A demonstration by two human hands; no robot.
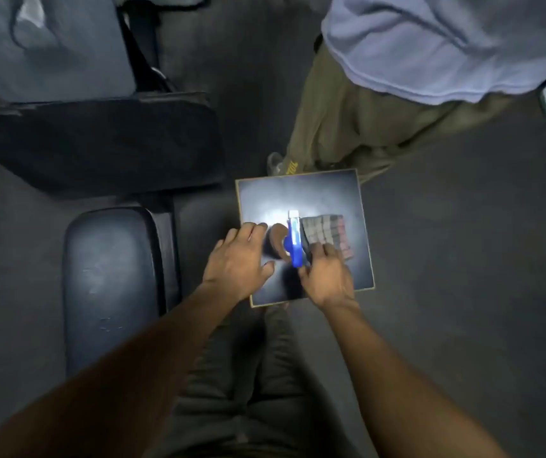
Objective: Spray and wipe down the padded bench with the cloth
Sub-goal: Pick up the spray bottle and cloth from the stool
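Note:
A blue spray bottle (295, 241) with a white top sits on a small square table (357, 269), with a folded checked cloth (327, 231) just to its right. My left hand (240, 259) hovers open over the table's left part, fingers spread, a short way left of the bottle. My right hand (326, 274) rests its fingertips on the cloth's near left corner, thumb beside the bottle's base, not closed around either. The padded bench's dark seat pad (109, 279) lies to the left of the table, with its larger back pad (93, 143) beyond.
Another person in a light shirt and olive trousers (347, 127) stands right behind the table. My own legs (248, 375) are below it. Grey carpet (463, 259) spreads to the right. The bench frame (146, 54) runs along the upper left.

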